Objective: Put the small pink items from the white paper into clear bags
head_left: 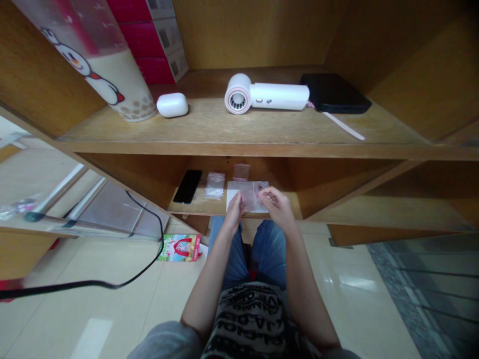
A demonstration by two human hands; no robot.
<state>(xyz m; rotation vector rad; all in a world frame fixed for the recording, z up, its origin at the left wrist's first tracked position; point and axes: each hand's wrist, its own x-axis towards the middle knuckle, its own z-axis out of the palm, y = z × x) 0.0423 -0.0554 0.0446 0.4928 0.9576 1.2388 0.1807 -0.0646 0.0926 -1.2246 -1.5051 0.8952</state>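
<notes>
Over the lower shelf, my left hand [234,209] is closed on the near left edge of a clear plastic bag [247,193]. My right hand [276,203] pinches at the bag's right side; whether something small is between those fingertips is too fine to make out. Beneath the bag lies a white sheet of paper [232,188]. Just behind it rests a small clear packet [241,172] with a reddish lower edge. To the left are another clear plastic packet [215,185] and a black phone [187,186].
On the upper shelf stand a bubble tea cup [112,75], a white earbud case [172,104], a white handheld fan [279,96], a black pouch [335,93] and pink boxes [149,45]. A black cable [142,271] hangs at left, above a colourful booklet [179,248] on the floor.
</notes>
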